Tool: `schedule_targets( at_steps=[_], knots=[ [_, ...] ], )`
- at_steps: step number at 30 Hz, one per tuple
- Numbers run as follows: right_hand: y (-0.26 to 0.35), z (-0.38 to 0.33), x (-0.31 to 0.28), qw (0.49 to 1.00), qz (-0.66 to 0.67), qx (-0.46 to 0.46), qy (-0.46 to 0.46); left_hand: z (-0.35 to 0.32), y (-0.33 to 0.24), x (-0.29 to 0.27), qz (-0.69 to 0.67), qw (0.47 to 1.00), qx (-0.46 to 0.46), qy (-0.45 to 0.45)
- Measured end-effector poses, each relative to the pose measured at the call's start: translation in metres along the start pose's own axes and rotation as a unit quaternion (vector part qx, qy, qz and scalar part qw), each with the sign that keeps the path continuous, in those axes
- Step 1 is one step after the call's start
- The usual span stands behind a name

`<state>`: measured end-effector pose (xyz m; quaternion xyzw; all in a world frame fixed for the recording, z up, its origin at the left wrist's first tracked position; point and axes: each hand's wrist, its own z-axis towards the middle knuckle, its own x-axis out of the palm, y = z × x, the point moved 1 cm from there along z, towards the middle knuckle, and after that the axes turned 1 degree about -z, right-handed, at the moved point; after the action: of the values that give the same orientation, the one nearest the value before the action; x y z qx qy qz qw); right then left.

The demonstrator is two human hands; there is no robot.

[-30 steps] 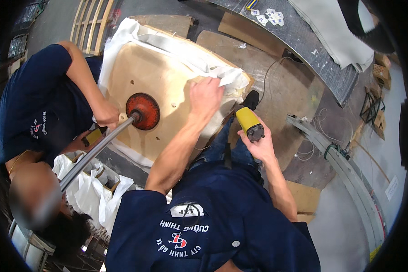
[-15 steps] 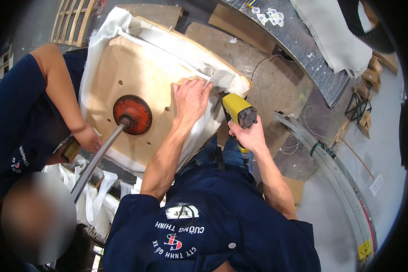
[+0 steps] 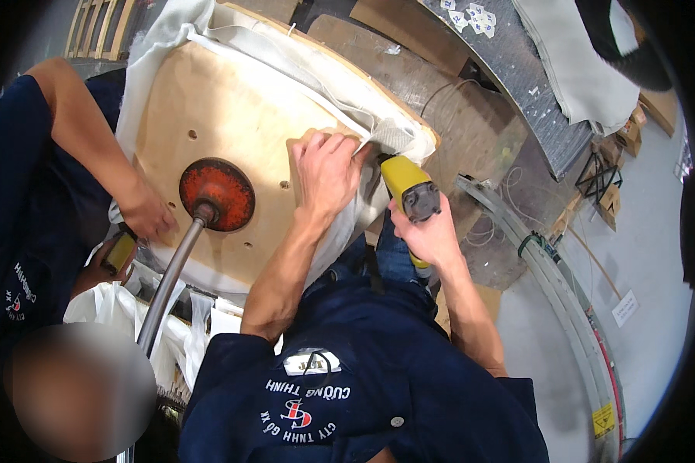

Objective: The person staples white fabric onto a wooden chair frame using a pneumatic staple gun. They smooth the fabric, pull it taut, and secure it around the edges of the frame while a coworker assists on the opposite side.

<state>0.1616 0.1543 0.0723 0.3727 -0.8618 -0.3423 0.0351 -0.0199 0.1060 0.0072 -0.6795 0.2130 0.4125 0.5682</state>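
Observation:
A pale wooden panel [image 3: 232,100] lies in front of me, with white fabric [image 3: 390,137] wrapped over its edges. At the panel's right side, my left hand [image 3: 328,174] is closed with its fingers curled on the fabric edge and its thumb against the cloth. My right hand [image 3: 432,231] grips a yellow staple gun [image 3: 405,184]. The gun's nose is at the fabric just right of my left thumb; the exact contact is hidden. A red round pressing disc [image 3: 218,194] on a metal rod [image 3: 170,285] bears on the panel's face.
At the left, a co-worker's hand [image 3: 148,212] rests on the panel's edge, and their other hand holds a second yellow tool [image 3: 120,253]. White cloth [image 3: 174,339] hangs below. A dark table [image 3: 529,96] bearing fabric stands at far right; a curved metal rail [image 3: 556,301] runs along the right.
The whole view has shifted slightly. The co-worker's hand has moved a little farther along the panel's left edge. My hands keep nearly the same places on the fabric and the staple gun.

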Motion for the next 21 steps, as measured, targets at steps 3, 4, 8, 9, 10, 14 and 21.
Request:
schedule_targets(
  at_steps=[3,4,8,9,10,14,21],
  knots=[
    [0.003,0.002,-0.003,0.999,0.004,0.034,0.016,0.019,0.007,-0.003,0.017,0.998,0.059,0.001],
    [0.011,-0.004,-0.003,0.998,0.031,0.05,0.022,0.026,0.01,-0.004,0.02,0.996,0.084,0.009],
    [0.009,-0.016,-0.002,0.997,0.056,0.037,0.026,0.044,0.021,-0.008,0.036,0.986,0.161,0.021],
    [0.011,-0.016,-0.003,0.997,0.053,0.045,0.031,0.046,0.022,-0.006,0.032,0.983,0.177,0.015],
    [0.004,-0.015,-0.002,0.999,0.041,0.022,0.023,0.046,0.023,-0.006,0.039,0.983,0.179,0.023],
    [-0.012,-0.007,0.008,0.999,0.038,-0.015,0.005,0.048,0.026,-0.006,0.041,0.981,0.187,0.037],
    [0.0,-0.003,0.017,1.0,0.006,0.003,0.002,0.054,0.035,-0.006,0.017,0.973,0.227,0.035]
  ],
)
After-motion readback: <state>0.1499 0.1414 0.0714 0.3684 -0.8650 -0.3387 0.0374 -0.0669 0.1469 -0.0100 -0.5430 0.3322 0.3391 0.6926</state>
